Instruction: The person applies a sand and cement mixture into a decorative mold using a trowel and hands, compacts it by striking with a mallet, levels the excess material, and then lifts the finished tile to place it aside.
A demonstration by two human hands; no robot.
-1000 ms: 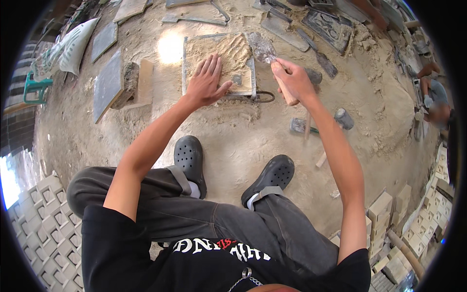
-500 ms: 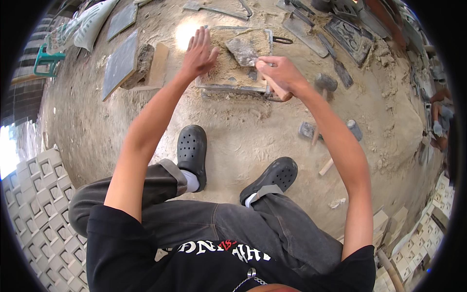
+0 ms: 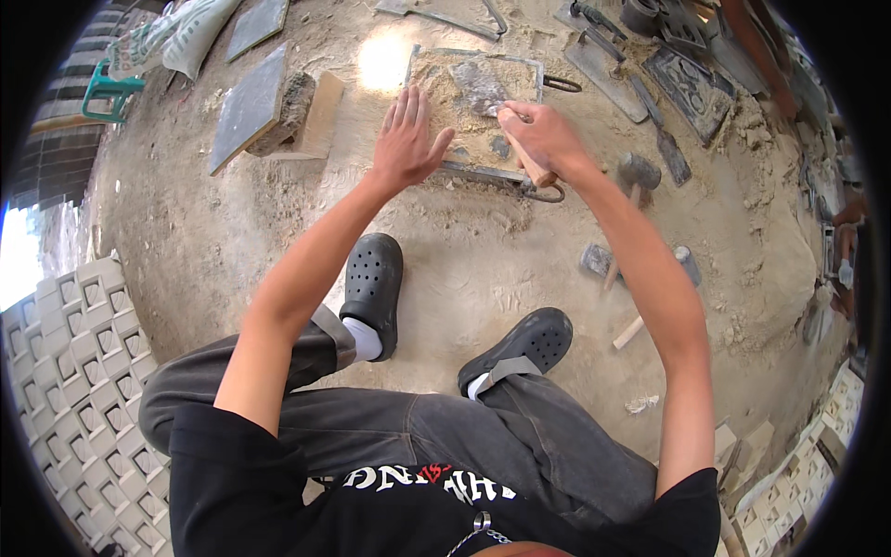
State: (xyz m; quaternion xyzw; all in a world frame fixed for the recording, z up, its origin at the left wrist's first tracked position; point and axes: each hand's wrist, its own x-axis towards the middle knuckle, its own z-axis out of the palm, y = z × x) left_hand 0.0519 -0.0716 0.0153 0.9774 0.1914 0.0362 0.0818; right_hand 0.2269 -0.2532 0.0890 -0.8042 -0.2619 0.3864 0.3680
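My right hand (image 3: pixel 546 147) is closed around the wooden handle of a trowel (image 3: pixel 480 85). The trowel's broad blade, dusted with powder, lies over a shallow rectangular metal mould frame (image 3: pixel 541 78). Tan sand-like powder (image 3: pixel 434 72) covers much of the inside of that frame, with a few grey patches showing near its front edge. At the left side of the frame, my left hand (image 3: pixel 408 141) is stretched out flat, fingers straight and thumb apart, and holds nothing. Dark loop handles (image 3: pixel 562 84) stick out from the frame's right side.
Grey slabs (image 3: pixel 252 110) and a block stand to the left. On the right lie mallets (image 3: pixel 639 171), a long-handled scraper (image 3: pixel 670 153) and a patterned mould plate (image 3: pixel 689 88). Patterned tiles (image 3: pixel 88 371) are stacked at lower left. A green stool (image 3: pixel 109 91) stands at far left.
My left hand has drawn back toward me along the frame's left side. The trowel blade lies flatter in the powder, still in my right hand. The whole view has shifted slightly.
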